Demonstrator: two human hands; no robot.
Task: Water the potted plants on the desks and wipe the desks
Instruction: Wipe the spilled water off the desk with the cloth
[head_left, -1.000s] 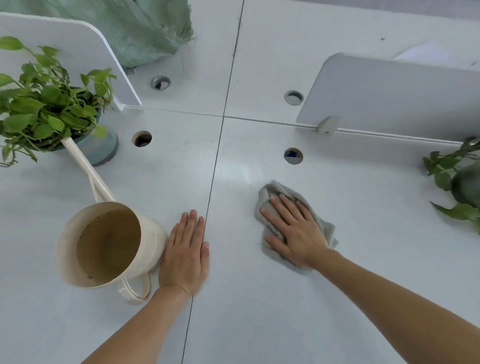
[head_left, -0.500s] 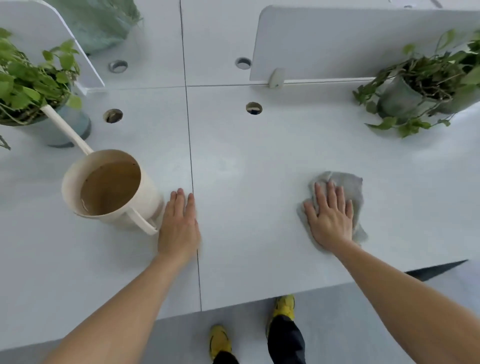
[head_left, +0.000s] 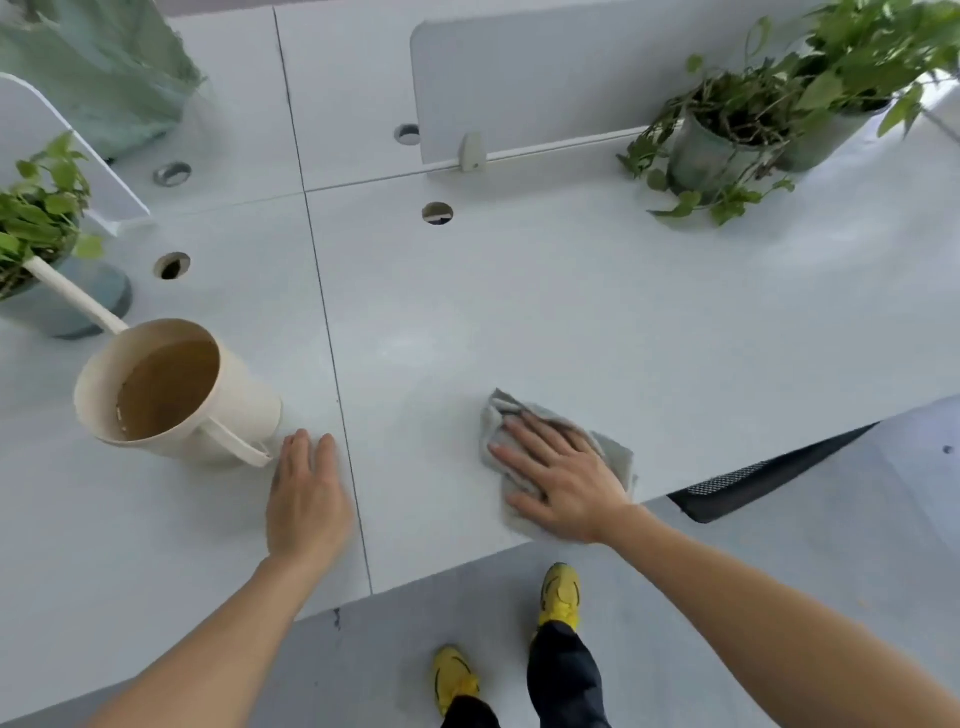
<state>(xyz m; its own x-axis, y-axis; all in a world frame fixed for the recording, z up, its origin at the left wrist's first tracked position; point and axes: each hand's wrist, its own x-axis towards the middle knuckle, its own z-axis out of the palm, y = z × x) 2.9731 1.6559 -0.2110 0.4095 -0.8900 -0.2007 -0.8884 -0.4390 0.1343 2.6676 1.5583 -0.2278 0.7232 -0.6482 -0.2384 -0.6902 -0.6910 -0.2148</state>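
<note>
Two counter (head_left: 571, 322) slabs meet at a dark seam (head_left: 332, 364) running from 11 o'clock down to 6 o'clock. Divider panel (head_left: 519, 78) stands upright at 12 o'clock. Potted plants (head_left: 727, 140), a pair, sit at 1 o'clock by the panel's rail, with stems trailing onto the counter. A further potted plant (head_left: 36, 234) sits between 9 and 10 o'clock. Watering can (head_left: 176, 395), cream, stands upright at 9 o'clock with its spout reaching toward that left pot; water shows inside. Cloth (head_left: 618, 460), grey and crumpled, lies at 5 o'clock, near the counter's front edge.

Right hand (head_left: 563, 480) lies flat on the cloth, fingers (head_left: 524, 434) straight and spread, pressing rather than gripping. Left hand (head_left: 309, 499) rests palm down on the counter just beside the can's handle, fingers released and holding nothing. Contact with the handle cannot be confirmed.

Assessment: the step in hand is wiping the right slab. To do it well:
- Press with the whole palm so the cloth does not bunch.
- Work in overlapping strokes from the front edge toward the panel.
- Stop short of the trailing leaves at 1 o'clock, and lift those pots to wipe beneath.
- Use the left hand as a brace, minding the can, which would spill onto wiped surface if knocked.
</note>
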